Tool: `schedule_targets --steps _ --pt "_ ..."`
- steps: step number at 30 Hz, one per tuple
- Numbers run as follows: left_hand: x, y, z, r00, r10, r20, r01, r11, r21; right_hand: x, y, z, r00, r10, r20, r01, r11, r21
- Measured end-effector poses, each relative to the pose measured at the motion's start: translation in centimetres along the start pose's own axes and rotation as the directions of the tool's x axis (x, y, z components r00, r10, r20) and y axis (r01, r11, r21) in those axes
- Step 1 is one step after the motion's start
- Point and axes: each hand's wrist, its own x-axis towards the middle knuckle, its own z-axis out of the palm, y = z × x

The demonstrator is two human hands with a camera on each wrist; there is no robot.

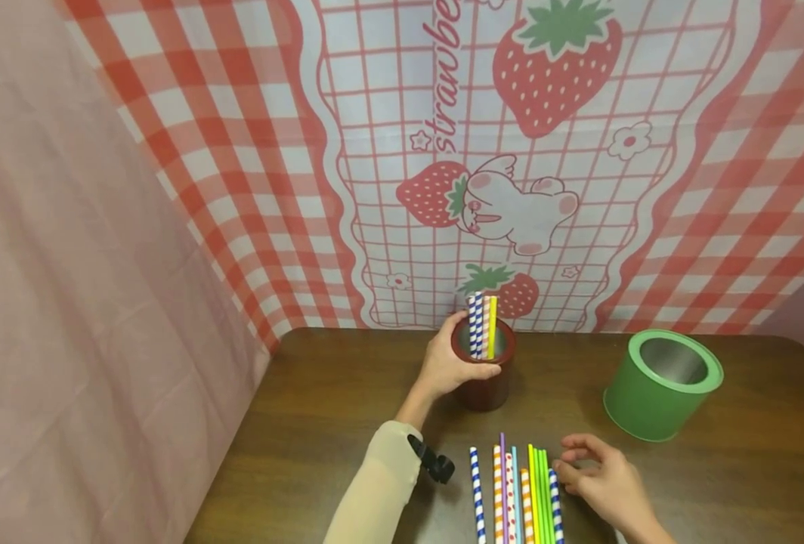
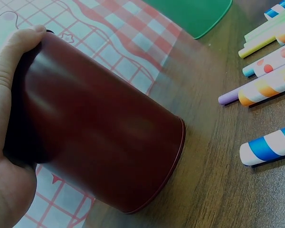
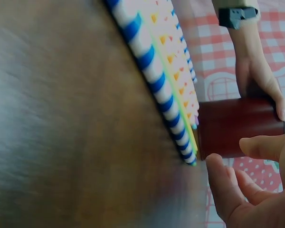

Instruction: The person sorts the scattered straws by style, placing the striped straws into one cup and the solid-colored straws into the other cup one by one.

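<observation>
The dark red can (image 1: 485, 389) is standing on the table (image 1: 347, 393), straws in it (image 1: 479, 321) poking above its rim. The left hand (image 1: 448, 364) is gripping this can near the top, thumb along its near side, the sleeved forearm (image 1: 381, 476) reaching in from the can's near left. Loose straws (image 1: 536, 499) are lying in a row on the near side of the can; the right hand (image 1: 609, 483) is curving just beside them, to the can's near right, thumb and fingers apart, holding nothing. A green can (image 1: 654, 400) is standing well right of the red one, and a checked cloth (image 1: 375, 113) is hanging behind it.
</observation>
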Motion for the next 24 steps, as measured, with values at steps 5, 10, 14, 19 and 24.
schedule_targets --steps 5,10,14,19,24 --pt "0.0 0.2 -0.1 1.000 0.000 0.009 0.000 1.000 0.002 -0.8 0.9 0.2 0.998 0.049 0.044 -0.046 0.996 -0.077" --pt "0.0 0.2 -0.2 1.000 -0.004 0.011 0.005 1.000 -0.010 -1.3 1.6 0.6 0.995 0.071 0.063 -0.064 0.992 -0.111" --pt "0.0 0.2 -0.2 1.000 -0.011 0.012 0.011 1.000 -0.019 -1.5 2.1 0.9 0.994 0.085 0.061 -0.078 0.990 -0.118" --pt "0.0 0.0 -0.2 1.000 -0.016 0.014 0.017 1.000 -0.016 -1.7 2.5 1.3 0.993 0.112 0.032 -0.105 0.981 -0.164" --pt "0.0 0.0 -0.1 1.000 -0.014 0.013 0.014 1.000 -0.014 -1.7 2.5 1.3 0.997 0.071 0.003 -0.068 0.966 -0.249"
